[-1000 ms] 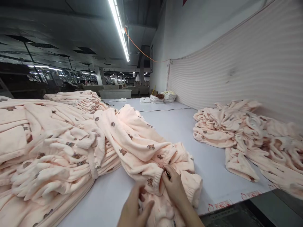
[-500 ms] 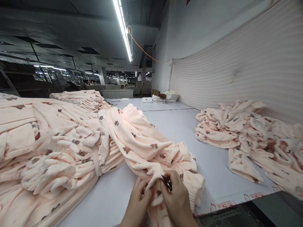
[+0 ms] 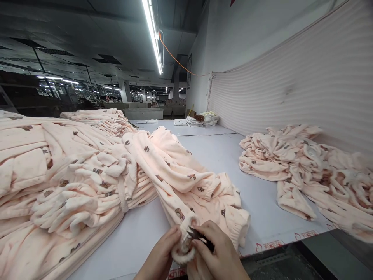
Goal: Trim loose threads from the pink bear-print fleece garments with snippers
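Note:
A pale pink fleece garment (image 3: 175, 167) with brown bear prints stretches over the table toward me. My left hand (image 3: 159, 252) is closed on the near end of it, pinching the edge of a rounded, turned-back opening (image 3: 184, 257). In my right hand (image 3: 221, 251) is a small pair of dark thread snips (image 3: 202, 238). Their pointed tips lie at the fabric inside that opening, and the right fingers also press near its edge. Whether the blades have a thread between them is too small to see. A ribbed cuff (image 3: 241, 229) of the garment rests beside my right hand.
Large heaps of similar pink garments (image 3: 72, 167) cover the left side. Another crumpled pile (image 3: 303, 167) lies at the right by a striped sheet (image 3: 285, 85) along the wall. White stacks (image 3: 210, 118) stand at the table's (image 3: 212, 151) far end.
The garment's near end has been turned so its round opening now faces up. The snips have come round with their tips pointing left into it. My left hand has shifted left and down.

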The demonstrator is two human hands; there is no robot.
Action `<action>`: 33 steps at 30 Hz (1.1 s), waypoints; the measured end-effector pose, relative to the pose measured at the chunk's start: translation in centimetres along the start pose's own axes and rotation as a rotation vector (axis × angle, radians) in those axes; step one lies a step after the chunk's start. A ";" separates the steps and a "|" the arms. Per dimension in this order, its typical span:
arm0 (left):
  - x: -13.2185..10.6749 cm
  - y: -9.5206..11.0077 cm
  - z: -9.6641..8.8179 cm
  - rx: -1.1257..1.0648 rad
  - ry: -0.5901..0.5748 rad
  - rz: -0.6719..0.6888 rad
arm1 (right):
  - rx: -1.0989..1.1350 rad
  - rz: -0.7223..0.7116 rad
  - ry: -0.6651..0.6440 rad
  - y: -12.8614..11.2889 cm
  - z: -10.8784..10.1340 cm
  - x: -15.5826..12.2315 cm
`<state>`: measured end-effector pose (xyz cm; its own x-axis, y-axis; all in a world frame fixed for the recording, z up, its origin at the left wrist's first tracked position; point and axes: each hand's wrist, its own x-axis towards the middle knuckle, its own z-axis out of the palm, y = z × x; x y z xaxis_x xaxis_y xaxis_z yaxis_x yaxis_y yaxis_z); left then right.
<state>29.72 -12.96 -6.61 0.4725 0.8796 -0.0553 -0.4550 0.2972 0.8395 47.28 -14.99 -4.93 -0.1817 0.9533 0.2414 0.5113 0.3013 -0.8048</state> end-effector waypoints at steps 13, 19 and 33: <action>-1.1 0.8 0.2 -0.007 0.058 -0.081 | 0.003 0.019 0.015 -0.4 0.4 -0.7; -1.8 0.9 0.6 -0.068 0.086 -0.099 | -0.084 -0.014 0.007 -1.7 0.7 -1.3; -2.7 3.1 -7.9 1.515 0.498 0.261 | -0.271 0.229 0.033 4.2 -0.5 -5.0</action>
<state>21.05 -11.50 -8.11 0.0891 0.9616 0.2598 0.7878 -0.2276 0.5723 50.77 -18.45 -9.20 -0.0122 0.9956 0.0924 0.7407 0.0711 -0.6681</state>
